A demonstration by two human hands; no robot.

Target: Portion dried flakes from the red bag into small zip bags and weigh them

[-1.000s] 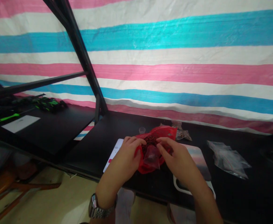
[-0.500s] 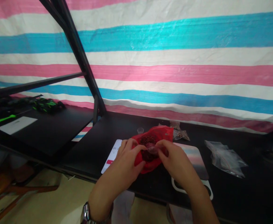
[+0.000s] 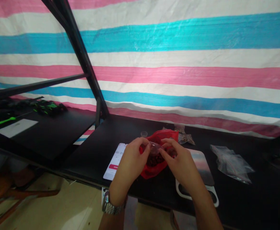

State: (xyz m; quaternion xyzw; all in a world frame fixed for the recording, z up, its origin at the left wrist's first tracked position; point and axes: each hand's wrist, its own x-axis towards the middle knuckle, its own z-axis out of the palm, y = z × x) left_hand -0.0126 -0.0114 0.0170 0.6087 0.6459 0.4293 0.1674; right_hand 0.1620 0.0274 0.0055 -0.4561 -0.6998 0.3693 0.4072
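Between the fingertips of both hands is a small clear plastic bag, its upper edge spread sideways. My left hand pinches its left side and my right hand pinches its right side. Directly below lies an open red plastic bag with dark reddish-brown pieces inside; they are too small to name surely. My hands hide part of the red bag. I cannot tell whether anything is in the clear bag.
A phone showing a timer lies left of the red bag. To the right are a digital scale and a pile of clear zip bags. Behind stand a small clear cup and filled little bags. A black frame post rises left.
My left hand has shifted and turned more upright, uncovering more of the phone. The clear bag has come up slightly, and more of the dark pieces show below it.
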